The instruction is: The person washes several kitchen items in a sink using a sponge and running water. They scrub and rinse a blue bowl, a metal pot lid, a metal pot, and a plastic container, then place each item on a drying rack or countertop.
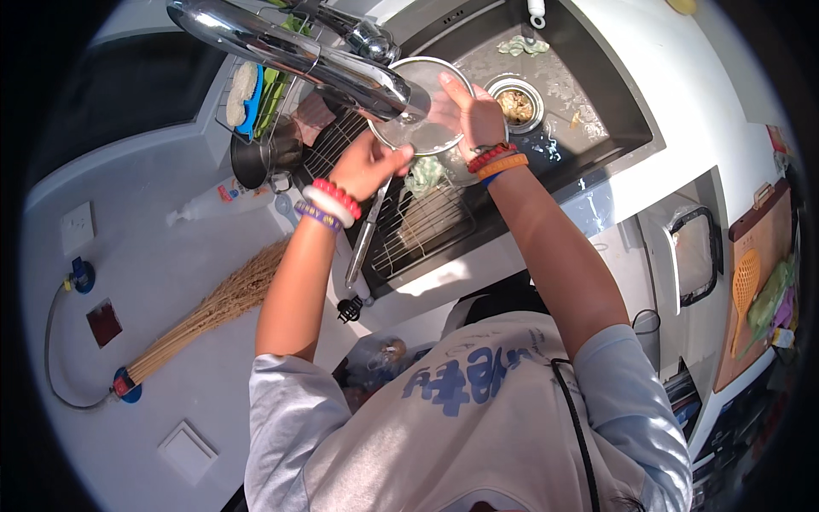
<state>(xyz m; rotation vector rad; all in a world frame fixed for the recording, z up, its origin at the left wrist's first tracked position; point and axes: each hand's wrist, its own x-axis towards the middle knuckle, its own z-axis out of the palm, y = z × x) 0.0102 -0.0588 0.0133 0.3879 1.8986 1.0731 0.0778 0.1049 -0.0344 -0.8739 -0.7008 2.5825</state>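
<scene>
Under the chrome faucet [320, 57], my right hand [481, 121] holds a round clear glass lid [419, 137] with a metal rim. Part of that hand shows through the glass, its thumb on the near face. At the lid's lower left, my left hand [368, 166] has curled fingers and its thumb at the rim. Just below the lid, a crumpled green-and-white cloth [425, 176] lies on a wire rack [409, 240] over the sink. A knife [365, 240] with a metal handle rests left of the rack. Whether water is running cannot be made out.
In the dark sink basin [576, 70], the drain strainer [517, 105] contains food scraps. Another cloth [523, 46] lies farther back. At left are a wire basket with a blue brush [249, 102], a dark pot [256, 157], a plastic bottle [224, 198] and a straw whisk broom [211, 307].
</scene>
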